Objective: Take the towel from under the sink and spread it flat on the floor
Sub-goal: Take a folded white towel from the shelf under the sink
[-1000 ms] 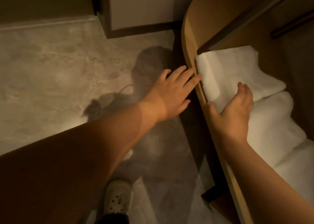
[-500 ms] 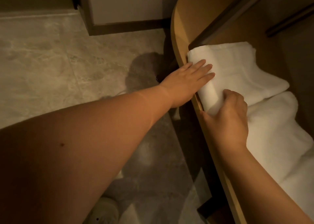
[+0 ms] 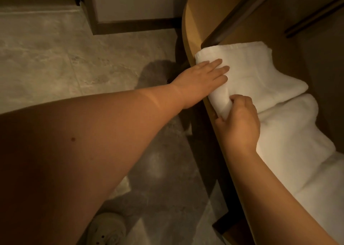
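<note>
Left hand (image 3: 200, 81) now farther onto shelved towel (image 3: 260, 73).

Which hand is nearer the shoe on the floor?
Left. The left hand lies flat on the folded towel, above the shoe; the right hand grips the towel's front edge, farther right.
</note>
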Action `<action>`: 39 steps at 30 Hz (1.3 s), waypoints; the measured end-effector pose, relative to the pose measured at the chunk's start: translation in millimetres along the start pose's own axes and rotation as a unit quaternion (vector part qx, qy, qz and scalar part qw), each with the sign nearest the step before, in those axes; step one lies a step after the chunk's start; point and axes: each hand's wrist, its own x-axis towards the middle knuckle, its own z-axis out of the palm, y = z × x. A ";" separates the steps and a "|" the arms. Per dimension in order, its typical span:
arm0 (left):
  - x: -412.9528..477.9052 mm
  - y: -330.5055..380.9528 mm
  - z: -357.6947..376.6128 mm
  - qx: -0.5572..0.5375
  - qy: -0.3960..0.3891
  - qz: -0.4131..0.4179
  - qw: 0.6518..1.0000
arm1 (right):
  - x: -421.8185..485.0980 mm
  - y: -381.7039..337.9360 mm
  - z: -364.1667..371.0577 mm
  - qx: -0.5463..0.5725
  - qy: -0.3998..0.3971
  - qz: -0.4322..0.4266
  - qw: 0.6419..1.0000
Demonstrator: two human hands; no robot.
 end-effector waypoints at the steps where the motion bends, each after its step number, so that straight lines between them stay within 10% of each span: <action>1: -3.0 -0.5 -0.7 0.005 0.002 0.003 1.000 | -1.7 -1.6 -1.6 0.004 -0.006 -0.004 1.000; 21: -81.8 -22.2 -77.4 -0.074 -0.002 -0.024 0.997 | -61.4 -41.8 -46.9 0.114 0.013 -0.063 0.991; 39: -268.2 -53.8 -498.0 -0.206 0.024 -0.198 0.958 | -127.3 -219.4 -394.3 0.288 -0.072 -0.224 0.928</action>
